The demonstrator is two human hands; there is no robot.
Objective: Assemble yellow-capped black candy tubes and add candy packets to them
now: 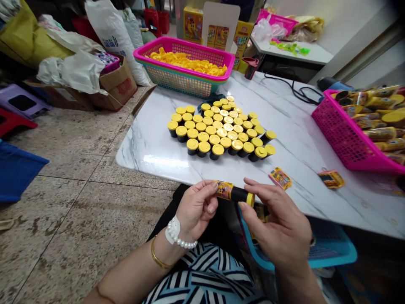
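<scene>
From the head camera, both hands meet just below the near edge of the marble table (pixel 152 147). The left hand (pixel 196 209) pinches the printed sleeve (pixel 224 190) between thumb and fingertips, and the right hand (pixel 278 228) grips the other end of the black tube (pixel 238 194), near its yellow cap (pixel 250 199). The tube lies level between them, with the sleeve covering only its left end.

To do this step well, I judge the right hand should hold the tube steady by the cap end while the left draws the sleeve along straight, without twisting, so the print sits even and does not wrinkle.

Ahead of the hands stands a cluster of capped tubes (pixel 221 133), upright and touching. Beyond it sits a pink basket (pixel 177 74) of loose yellow caps. Off to the right, past the right hand, two flat sleeves (pixel 280 177) lie on the table, and another pink basket (pixel 344 139) holds finished tubes. Under the right hand is a blue basket (pixel 335 253).
</scene>
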